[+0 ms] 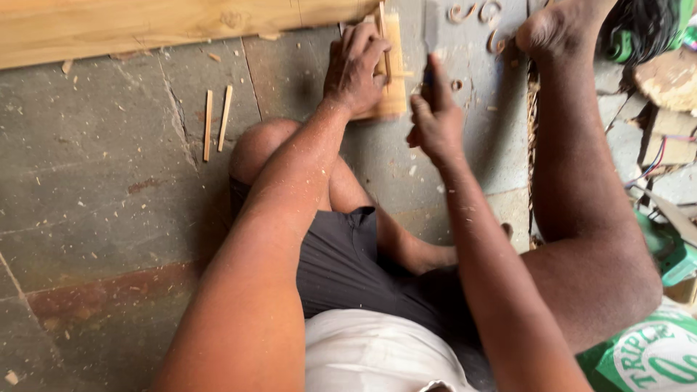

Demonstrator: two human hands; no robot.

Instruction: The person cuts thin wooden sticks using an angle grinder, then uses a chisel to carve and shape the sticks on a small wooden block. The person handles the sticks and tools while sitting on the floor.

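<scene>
Bearing surface: stone floor (pixel 109 181), grey slabs with one reddish band at lower left, joints visible, surface cracked near the upper middle. Sawdust and chips lie scattered over it. A long plank (pixel 145 25) lies along the top edge. Two thin sticks (pixel 216 120) lie side by side near the crack, apart from the plank. A small board (pixel 393 98) lies flat at upper centre. Curled shavings (pixel 475 13) lie beside it to the right.

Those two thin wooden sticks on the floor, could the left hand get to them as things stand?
Probably yes. The two sticks lie on bare stone floor beside the left hand, nothing between them, though that hand is pressing on a wood block.
</scene>
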